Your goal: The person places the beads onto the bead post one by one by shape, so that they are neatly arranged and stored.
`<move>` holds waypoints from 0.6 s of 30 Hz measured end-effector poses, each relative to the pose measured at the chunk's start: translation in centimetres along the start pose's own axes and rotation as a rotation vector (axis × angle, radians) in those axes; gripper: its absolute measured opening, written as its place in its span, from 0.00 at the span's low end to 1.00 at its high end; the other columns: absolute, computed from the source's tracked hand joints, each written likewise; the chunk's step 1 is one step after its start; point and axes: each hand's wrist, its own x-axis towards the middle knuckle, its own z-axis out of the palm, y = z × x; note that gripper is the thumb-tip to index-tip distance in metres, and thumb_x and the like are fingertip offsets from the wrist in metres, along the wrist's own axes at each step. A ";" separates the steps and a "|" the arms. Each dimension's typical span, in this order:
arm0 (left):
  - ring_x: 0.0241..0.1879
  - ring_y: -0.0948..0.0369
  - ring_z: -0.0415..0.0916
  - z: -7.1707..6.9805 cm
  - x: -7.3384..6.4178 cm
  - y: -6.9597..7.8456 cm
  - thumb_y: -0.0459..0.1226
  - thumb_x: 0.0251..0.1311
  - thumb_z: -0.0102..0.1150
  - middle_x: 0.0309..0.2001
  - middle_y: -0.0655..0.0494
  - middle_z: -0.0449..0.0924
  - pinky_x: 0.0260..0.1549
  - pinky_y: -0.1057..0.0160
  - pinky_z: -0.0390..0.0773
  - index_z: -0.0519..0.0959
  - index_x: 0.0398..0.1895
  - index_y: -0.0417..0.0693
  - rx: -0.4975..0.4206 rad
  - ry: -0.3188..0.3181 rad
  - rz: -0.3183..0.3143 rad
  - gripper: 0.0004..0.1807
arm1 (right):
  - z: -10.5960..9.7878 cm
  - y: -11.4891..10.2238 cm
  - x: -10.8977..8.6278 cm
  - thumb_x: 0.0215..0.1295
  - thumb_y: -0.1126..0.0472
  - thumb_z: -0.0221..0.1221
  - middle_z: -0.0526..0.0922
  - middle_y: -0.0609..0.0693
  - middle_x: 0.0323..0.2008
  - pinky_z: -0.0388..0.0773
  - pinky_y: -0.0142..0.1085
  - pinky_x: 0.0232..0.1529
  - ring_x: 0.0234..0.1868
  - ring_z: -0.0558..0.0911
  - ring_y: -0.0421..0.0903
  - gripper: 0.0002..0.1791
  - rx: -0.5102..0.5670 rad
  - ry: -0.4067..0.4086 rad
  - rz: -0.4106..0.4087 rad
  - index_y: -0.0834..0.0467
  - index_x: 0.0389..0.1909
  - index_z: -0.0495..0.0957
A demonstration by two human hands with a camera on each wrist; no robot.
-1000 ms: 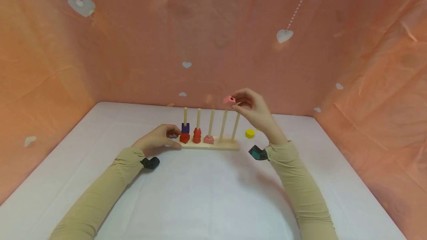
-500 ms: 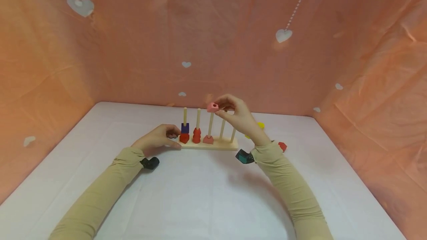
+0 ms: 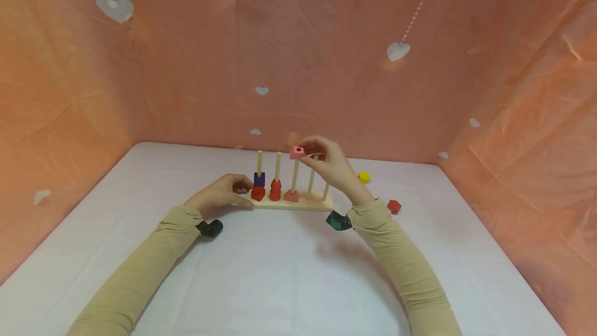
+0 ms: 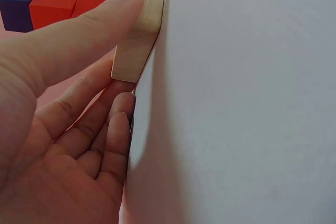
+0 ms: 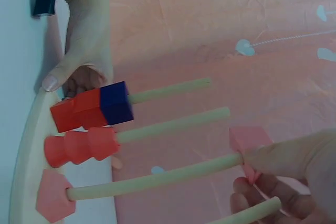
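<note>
Pinching pink wooden block (image 3: 297,152) atop smooth dowel (image 3: 295,175): right grip (image 3: 326,162); left grip (image 3: 223,194) clasping base (image 3: 294,203).

No legible text, labels, brands, numbers or signs in any view; the coloured blocks, the wooden peg stand and the heart-patterned backdrop carry no readable writing.

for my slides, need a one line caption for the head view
Right hand holds a pink block at the third peg's top while the left hand steadies the base.
</note>
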 end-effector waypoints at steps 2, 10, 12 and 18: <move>0.46 0.52 0.68 0.0 0.0 0.0 0.37 0.40 0.78 0.45 0.48 0.75 0.49 0.57 0.69 0.76 0.48 0.41 0.005 0.000 0.002 0.29 | 0.1 0.0 -0.1 0.61 0.67 0.63 0.81 0.52 0.44 0.77 0.39 0.45 0.43 0.79 0.47 0.16 -0.016 -0.002 0.019 0.61 0.50 0.77; 0.45 0.52 0.69 -0.2 0.4 -0.5 0.36 0.40 0.78 0.44 0.47 0.76 0.47 0.60 0.71 0.76 0.47 0.38 0.011 -0.007 0.033 0.30 | 0.3 0.0 -0.4 0.61 0.67 0.63 0.82 0.51 0.42 0.77 0.37 0.42 0.39 0.79 0.46 0.16 -0.067 0.008 0.063 0.60 0.50 0.78; 0.45 0.52 0.69 -0.2 0.3 -0.5 0.36 0.40 0.78 0.44 0.47 0.75 0.47 0.60 0.71 0.76 0.47 0.38 0.012 -0.008 0.036 0.29 | 0.4 0.0 -0.5 0.61 0.67 0.64 0.81 0.50 0.42 0.77 0.37 0.41 0.39 0.78 0.46 0.16 -0.086 0.015 0.065 0.60 0.50 0.79; 0.45 0.52 0.69 -0.1 0.2 -0.4 0.36 0.41 0.78 0.45 0.47 0.75 0.48 0.60 0.70 0.76 0.48 0.39 0.006 -0.008 0.030 0.29 | 0.8 0.3 -1.0 0.59 0.65 0.65 0.80 0.50 0.36 0.74 0.36 0.36 0.33 0.75 0.48 0.15 -0.126 0.046 0.062 0.59 0.47 0.79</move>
